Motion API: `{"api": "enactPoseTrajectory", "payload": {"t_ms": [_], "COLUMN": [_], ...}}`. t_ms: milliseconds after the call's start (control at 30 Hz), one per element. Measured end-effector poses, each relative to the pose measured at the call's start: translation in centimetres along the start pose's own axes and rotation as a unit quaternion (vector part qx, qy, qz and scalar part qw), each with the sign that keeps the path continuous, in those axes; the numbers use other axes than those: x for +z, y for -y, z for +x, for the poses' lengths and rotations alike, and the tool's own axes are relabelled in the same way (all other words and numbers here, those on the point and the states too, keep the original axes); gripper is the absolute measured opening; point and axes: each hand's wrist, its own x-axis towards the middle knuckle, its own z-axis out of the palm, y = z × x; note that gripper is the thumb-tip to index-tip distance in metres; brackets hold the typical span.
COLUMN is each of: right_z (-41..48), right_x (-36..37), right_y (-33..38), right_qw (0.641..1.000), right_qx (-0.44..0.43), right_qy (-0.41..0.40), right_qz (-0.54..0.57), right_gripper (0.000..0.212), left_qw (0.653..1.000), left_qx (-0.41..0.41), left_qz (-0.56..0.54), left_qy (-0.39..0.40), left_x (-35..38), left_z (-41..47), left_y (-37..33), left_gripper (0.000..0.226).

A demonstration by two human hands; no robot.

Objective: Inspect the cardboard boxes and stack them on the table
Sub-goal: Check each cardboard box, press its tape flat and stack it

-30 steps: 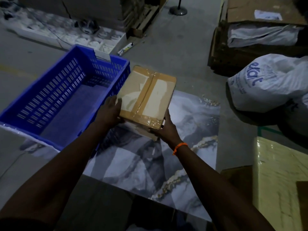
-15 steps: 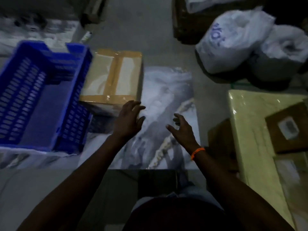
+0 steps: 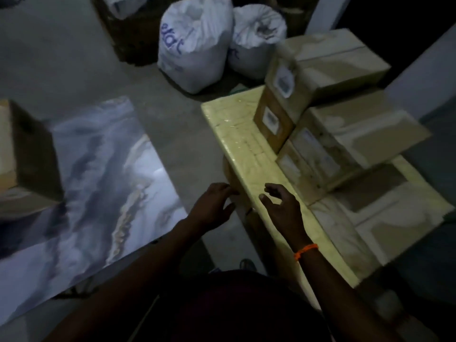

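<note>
Both hands are empty. The left hand (image 3: 212,206) sits just below the middle of the frame, fingers loosely bent and a little spread, over the strip of concrete floor (image 3: 172,124) right beside the edge of the pale yellow counter (image 3: 243,141). The right hand (image 3: 283,209) hangs above that counter's near edge, fingers relaxed and parted, thumb out; I cannot tell whether it touches the surface. An orange wristband (image 3: 306,251) circles the right wrist.

The stacked cardboard boxes lie up and to the right of the hands, apart from them. The top box (image 3: 330,60) carries a white label on its near face and rests on a browner labelled box (image 3: 271,124). Just beside these, toward the right of the frame, a taped middle box (image 3: 360,132) sits on another one, and a low flat box (image 3: 370,218) lies on the counter at lower right, nearest the right hand.

Far left, a single cardboard box (image 3: 22,149) stands on the grey marbled counter (image 3: 98,183), well apart from the left hand. Two white sacks (image 3: 195,45) lean together on the floor at upper centre, one with blue lettering. The picture is dim and slightly blurred.
</note>
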Motion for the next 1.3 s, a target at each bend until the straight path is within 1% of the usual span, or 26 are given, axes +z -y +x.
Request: {"api": "enactPoseTrajectory", "payload": {"t_ms": [67, 133, 200, 233, 333, 400, 433, 500, 533, 567, 600, 633, 667, 767, 867, 900, 933, 967, 1000, 1100, 1167, 1233, 1300], "right_z": [-0.9, -2.0, -3.1, -3.7, -5.1, -5.4, -5.4, -5.3, -5.3, -5.3, -5.4, -5.5, -5.7, -6.4, -7.2, -7.6, -8.0, -8.5, -8.8, -9.6, -9.6, -9.4, -9.2], "right_x": [-4.7, -9.5, -13.9, -15.4, -19.9, -21.6, -22.2, -22.6, -22.8, -22.9, -23.0, -23.2, -23.5, -24.5, -25.5, -25.9, -26.4, -26.8, -27.3, -27.8, -27.7, -27.4, -27.3], "right_y": [-3.3, -7.1, -11.7, -13.7, -20.2, -23.6, -24.7, -26.8, -27.5, -28.1, -28.2, -28.5, -28.8, -29.5, -30.3, -30.5, -30.7, -31.0, -31.1, -31.2, -31.3, -31.3, -31.1], "right_qw": [0.999, 0.992, 0.982, 0.977, 0.956, 0.937, 0.927, 0.908, 0.895, 0.877, 0.857, 0.842, 0.837, 0.868, 0.893, 0.9, 0.904, 0.905, 0.904, 0.905, 0.91, 0.911, 0.906], "right_qx": [0.003, 0.002, 0.014, 0.027, 0.123, 0.192, 0.224, 0.28, 0.309, 0.343, 0.37, 0.385, 0.387, 0.358, 0.319, 0.303, 0.288, 0.279, 0.272, 0.266, 0.259, 0.26, 0.267], "right_qy": [-0.051, -0.125, -0.19, -0.209, -0.258, -0.286, -0.296, -0.31, -0.308, -0.295, -0.275, -0.252, -0.235, -0.223, -0.229, -0.236, -0.245, -0.253, -0.257, -0.244, -0.233, -0.225, -0.224], "right_qz": [0.013, 0.016, -0.008, -0.028, -0.068, -0.061, -0.048, 0.025, 0.09, 0.163, 0.23, 0.283, 0.306, 0.262, 0.219, 0.206, 0.198, 0.199, 0.206, 0.225, 0.226, 0.23, 0.239], "right_gripper": [0.03, 0.028, 0.027, 0.027, 0.032, 0.044, 0.053, 0.075, 0.085, 0.093, 0.096, 0.095, 0.091, 0.081, 0.057, 0.049, 0.045, 0.046, 0.047, 0.052, 0.055, 0.06, 0.064], "left_qw": [1.0, 0.998, 0.994, 0.991, 0.982, 0.98, 0.983, 0.988, 0.989, 0.99, 0.99, 0.988, 0.984, 0.982, 0.982, 0.98, 0.977, 0.973, 0.971, 0.967, 0.963, 0.952, 0.943], "left_qx": [0.007, 0.025, 0.055, 0.072, 0.114, 0.115, 0.099, 0.043, 0.017, -0.007, -0.028, -0.047, -0.071, -0.115, -0.132, -0.143, -0.157, -0.166, -0.166, -0.165, -0.175, -0.204, -0.216], "left_qz": [-0.003, -0.016, -0.026, -0.026, -0.002, 0.01, 0.013, 0.026, 0.036, 0.037, 0.037, 0.041, 0.043, 0.006, -0.019, -0.032, -0.033, -0.022, -0.009, -0.04, -0.066, -0.112, -0.135], "left_qy": [0.028, 0.06, 0.092, 0.106, 0.148, 0.16, 0.157, 0.146, 0.141, 0.137, 0.136, 0.141, 0.16, 0.152, 0.131, 0.133, 0.143, 0.157, 0.173, 0.189, 0.194, 0.198, 0.212], "left_x": [2.9, 5.9, 9.4, 10.8, 16.0, 18.3, 19.4, 21.1, 22.0, 23.0, 23.3, 23.1, 22.9, 23.0, 24.6, 25.2, 25.3, 25.1, 24.5, 24.6, 24.6, 24.3, 23.9], "left_z": [2.7, 5.4, 8.0, 9.0, 12.0, 13.6, 14.5, 16.0, 16.7, 17.4, 17.9, 18.3, 18.6, 19.1, 18.4, 17.6, 16.6, 15.3, 13.9, 11.7, 11.8, 12.7, 13.4], "left_y": [-4.0, -8.7, -13.3, -14.9, -20.5, -23.0, -23.5, -23.8, -23.5, -23.0, -23.0, -23.6, -24.1, -25.0, -23.9, -23.6, -24.0, -24.9, -25.8, -26.2, -25.8, -25.5, -25.5], "left_gripper": [0.034, 0.034, 0.034, 0.035, 0.037, 0.043, 0.049, 0.065, 0.068, 0.063, 0.054, 0.048, 0.046, 0.05, 0.061, 0.06, 0.053, 0.044, 0.041, 0.061, 0.064, 0.067, 0.079]}}
